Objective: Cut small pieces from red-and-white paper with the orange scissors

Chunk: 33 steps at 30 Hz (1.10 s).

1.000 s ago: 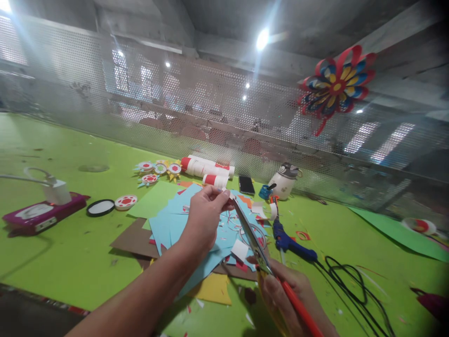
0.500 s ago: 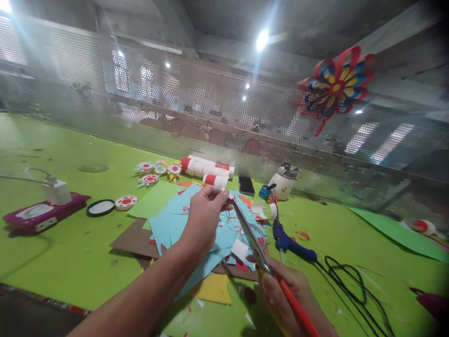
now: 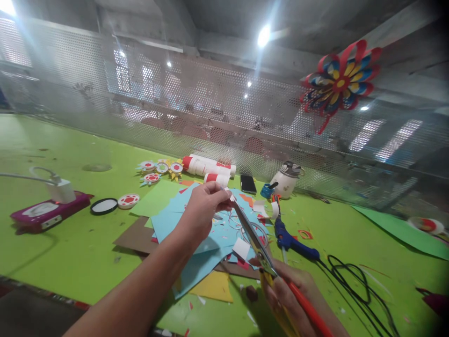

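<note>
Between thumb and fingers, my left hand pinches a small piece of white paper above the pile of paper. My right hand grips the red and yellow handles of a pair of scissors. The scissor tips reach up to the white piece, close to my left fingertips. Whether the blades are cutting into it I cannot make out. Beneath both hands lie light blue paper sheets strewn with small scraps. A white paper square rests near the blades.
A blue glue gun with a black cord lies at right. Behind are a phone, a white jug, paper cups and small paper flowers. A purple power strip sits at left on the green table.
The view has shifted slightly, and the scissors and both hands have moved only a little. My left hand still pinches the white paper at the scissor tips.
</note>
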Available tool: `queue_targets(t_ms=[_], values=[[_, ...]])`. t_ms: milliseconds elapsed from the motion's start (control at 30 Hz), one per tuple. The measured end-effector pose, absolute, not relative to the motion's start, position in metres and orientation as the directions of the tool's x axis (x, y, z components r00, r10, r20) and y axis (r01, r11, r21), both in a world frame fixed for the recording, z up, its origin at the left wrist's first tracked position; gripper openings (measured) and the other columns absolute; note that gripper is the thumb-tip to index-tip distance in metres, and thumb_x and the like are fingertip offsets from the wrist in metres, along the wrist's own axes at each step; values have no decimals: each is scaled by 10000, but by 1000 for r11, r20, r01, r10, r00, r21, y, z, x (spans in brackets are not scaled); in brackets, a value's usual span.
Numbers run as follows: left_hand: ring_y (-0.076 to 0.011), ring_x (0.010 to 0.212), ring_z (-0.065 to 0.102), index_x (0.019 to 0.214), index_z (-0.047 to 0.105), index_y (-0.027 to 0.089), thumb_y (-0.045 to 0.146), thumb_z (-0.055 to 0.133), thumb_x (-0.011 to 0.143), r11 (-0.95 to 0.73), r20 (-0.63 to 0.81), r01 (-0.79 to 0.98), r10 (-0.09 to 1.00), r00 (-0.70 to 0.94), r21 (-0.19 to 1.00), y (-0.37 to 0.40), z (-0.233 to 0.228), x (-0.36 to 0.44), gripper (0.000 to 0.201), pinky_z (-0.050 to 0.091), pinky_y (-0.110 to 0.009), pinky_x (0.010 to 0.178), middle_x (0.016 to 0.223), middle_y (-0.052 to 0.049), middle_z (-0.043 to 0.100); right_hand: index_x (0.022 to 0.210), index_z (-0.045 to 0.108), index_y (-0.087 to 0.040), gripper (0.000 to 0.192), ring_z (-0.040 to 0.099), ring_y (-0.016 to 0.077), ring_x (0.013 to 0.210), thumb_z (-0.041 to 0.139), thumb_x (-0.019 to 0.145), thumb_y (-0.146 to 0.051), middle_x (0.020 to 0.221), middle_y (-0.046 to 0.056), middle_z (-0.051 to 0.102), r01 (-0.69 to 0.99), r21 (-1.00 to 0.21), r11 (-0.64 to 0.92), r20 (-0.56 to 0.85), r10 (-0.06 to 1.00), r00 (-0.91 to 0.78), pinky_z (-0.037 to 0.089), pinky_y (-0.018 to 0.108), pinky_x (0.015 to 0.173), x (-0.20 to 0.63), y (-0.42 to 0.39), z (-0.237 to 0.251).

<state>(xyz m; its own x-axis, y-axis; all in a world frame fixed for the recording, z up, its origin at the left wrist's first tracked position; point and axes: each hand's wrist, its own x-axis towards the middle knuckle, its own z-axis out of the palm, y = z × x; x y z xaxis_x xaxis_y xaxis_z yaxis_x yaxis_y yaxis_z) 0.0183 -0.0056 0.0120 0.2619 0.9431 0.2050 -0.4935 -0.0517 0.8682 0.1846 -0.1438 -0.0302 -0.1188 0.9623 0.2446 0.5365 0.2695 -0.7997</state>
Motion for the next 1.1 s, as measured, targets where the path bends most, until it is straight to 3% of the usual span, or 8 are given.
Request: queue_targets(t_ms=[200, 300, 400, 500, 700, 967, 1100], values=[[-119, 548, 556, 555, 519, 137, 160, 659, 630, -25, 215, -472, 910, 354, 881, -4, 17, 12, 161, 442, -290, 604, 568, -14, 564, 1028, 619, -160, 462, 385, 122, 480, 374, 896, -529, 591, -15, 424, 466, -844, 265, 215, 964, -159, 350, 204, 399, 189, -146, -30], [-126, 555, 566, 570, 516, 140, 162, 673, 619, -3, 200, -455, 901, 385, 890, -2, 17, 10, 166, 446, -302, 618, 575, -14, 574, 1024, 632, -168, 441, 414, 130, 497, 386, 898, -511, 610, -9, 447, 488, -826, 283, 237, 959, -155, 409, 225, 458, 189, -148, -28], [-129, 556, 572, 579, 512, 142, 170, 681, 621, 4, 197, -433, 886, 419, 902, 1, 18, 8, 176, 449, -310, 624, 574, -7, 569, 999, 660, -198, 422, 480, 149, 523, 393, 899, -509, 615, 0, 509, 555, -766, 326, 304, 943, -134, 461, 261, 562, 187, -149, -25], [-129, 557, 574, 586, 506, 142, 175, 687, 624, 0, 200, -418, 879, 434, 908, 2, 19, 6, 188, 447, -304, 609, 578, -3, 565, 994, 673, -211, 421, 551, 168, 553, 398, 894, -514, 680, 30, 618, 544, -761, 353, 351, 930, -112, 472, 258, 561, 186, -149, -24], [-132, 562, 579, 597, 506, 140, 183, 692, 633, 8, 197, -402, 863, 465, 916, 2, 20, 2, 194, 449, -302, 596, 593, -7, 574, 996, 669, -197, 412, 609, 202, 644, 397, 901, -491, 728, 55, 671, 517, -803, 296, 276, 954, -117, 470, 255, 564, 187, -151, -25], [-131, 561, 574, 603, 508, 143, 182, 691, 629, 2, 190, -381, 864, 466, 924, 3, 20, 2, 189, 455, -318, 610, 594, -3, 568, 1030, 654, -194, 400, 499, 133, 476, 412, 899, -484, 677, 38, 626, 495, -831, 252, 240, 967, -89, 418, 227, 455, 191, -153, -29], [-133, 561, 579, 600, 506, 145, 187, 692, 624, -7, 190, -365, 862, 469, 931, 3, 21, 2, 192, 454, -321, 617, 592, -2, 568, 1004, 674, -191, 396, 524, 139, 491, 418, 900, -474, 664, 42, 624, 460, -832, 310, 284, 951, -126, 446, 232, 471, 190, -151, -31]])
